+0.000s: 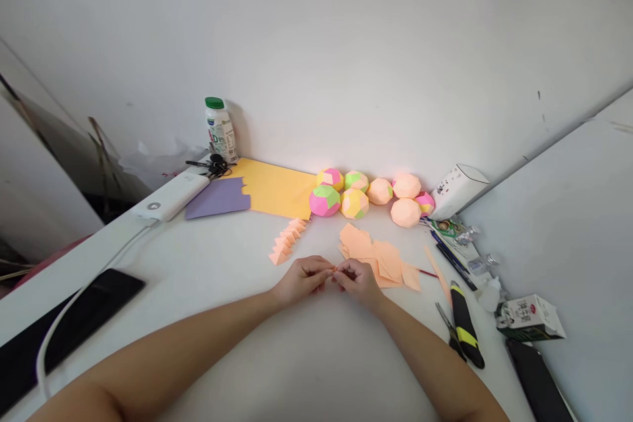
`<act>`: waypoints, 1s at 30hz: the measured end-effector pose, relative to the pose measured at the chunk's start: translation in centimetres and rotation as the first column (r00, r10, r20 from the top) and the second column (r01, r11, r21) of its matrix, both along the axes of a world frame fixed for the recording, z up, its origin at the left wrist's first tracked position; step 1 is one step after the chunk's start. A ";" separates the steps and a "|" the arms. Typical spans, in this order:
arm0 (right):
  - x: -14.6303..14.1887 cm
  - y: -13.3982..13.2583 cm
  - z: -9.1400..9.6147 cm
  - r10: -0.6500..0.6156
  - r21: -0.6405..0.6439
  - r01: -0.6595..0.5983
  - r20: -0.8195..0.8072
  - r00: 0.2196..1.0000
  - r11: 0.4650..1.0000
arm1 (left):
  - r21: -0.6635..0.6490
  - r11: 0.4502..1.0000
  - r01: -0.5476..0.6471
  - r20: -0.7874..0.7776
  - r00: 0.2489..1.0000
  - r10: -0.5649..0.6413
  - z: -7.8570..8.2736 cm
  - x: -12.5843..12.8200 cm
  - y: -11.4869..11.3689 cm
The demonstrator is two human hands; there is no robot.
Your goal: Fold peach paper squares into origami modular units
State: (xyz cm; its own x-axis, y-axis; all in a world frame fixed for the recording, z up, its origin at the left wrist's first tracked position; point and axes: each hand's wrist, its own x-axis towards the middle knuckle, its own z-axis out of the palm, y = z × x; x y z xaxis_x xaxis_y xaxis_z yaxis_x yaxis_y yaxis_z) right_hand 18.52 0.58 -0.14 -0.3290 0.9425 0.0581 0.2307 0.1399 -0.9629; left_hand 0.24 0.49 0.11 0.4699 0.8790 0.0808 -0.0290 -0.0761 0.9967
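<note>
My left hand (pixel 307 279) and my right hand (pixel 357 280) meet at the fingertips above the white table. Both are closed in a pinch on a small piece of orange paper (pixel 335 269), almost wholly covered by the fingers. Just beyond my right hand lies a loose pile of peach paper pieces (pixel 363 247). Past my left hand, a row of folded peach paper pieces (pixel 287 241) stands in a line. Several faceted paper balls (pixel 355 203) in pink, green, yellow and peach sit against the wall.
Yellow card (pixel 277 188) and purple card (pixel 217 199) lie at the back left, near keys (pixel 217 165), a bottle (pixel 221 132) and a power strip (pixel 173 196). On the right are scissors (pixel 449 330), a utility knife (pixel 466 326), pens (pixel 453 259) and a carton (pixel 529 318).
</note>
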 end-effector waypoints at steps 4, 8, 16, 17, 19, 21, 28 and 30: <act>0.0 0.0 0.3 0.010 -0.018 -0.010 -0.015 1.000 1.000 | 0.004 1.000 0.020 0.027 0.999 -0.020 0.2 -0.1 0.0; -0.1 0.0 0.4 0.018 -0.050 -0.022 -0.078 0.997 0.999 | -0.001 1.000 0.018 0.040 0.999 -0.018 0.1 -0.1 0.0; 0.2 0.1 0.6 0.048 -0.081 -0.055 -0.087 0.995 0.995 | -0.021 1.000 0.024 0.035 0.999 -0.023 0.3 -0.1 -0.1; 0.2 0.1 0.6 0.044 -0.078 -0.051 -0.089 0.995 0.996 | -0.027 0.999 0.021 0.030 0.999 -0.020 0.4 -0.1 -0.1; 0.2 0.1 0.5 0.034 -0.070 -0.041 -0.088 0.996 0.997 | -0.035 0.999 0.020 0.013 1.000 -0.020 0.5 -0.1 -0.1; 0.2 0.1 0.5 0.025 -0.063 -0.030 -0.081 0.996 0.998 | -0.035 0.999 0.015 -0.010 1.000 -0.016 0.6 -0.1 -0.2; 0.1 0.0 0.4 0.004 -0.057 -0.008 -0.083 0.997 0.998 | -0.007 1.000 0.018 -0.057 0.998 -0.019 0.5 -0.1 -0.1; 0.1 0.0 0.4 0.004 -0.061 -0.009 -0.091 0.996 0.998 | -0.010 1.000 0.030 -0.051 0.998 -0.031 0.5 -0.2 0.0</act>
State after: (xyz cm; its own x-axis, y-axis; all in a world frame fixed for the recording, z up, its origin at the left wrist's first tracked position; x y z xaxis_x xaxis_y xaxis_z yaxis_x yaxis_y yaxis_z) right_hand 18.63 0.54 0.27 -0.3310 0.9431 0.0305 0.1417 0.0816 -0.9865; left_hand 0.06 0.44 0.59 0.4996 0.8649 0.0486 0.0195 -0.0672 0.9975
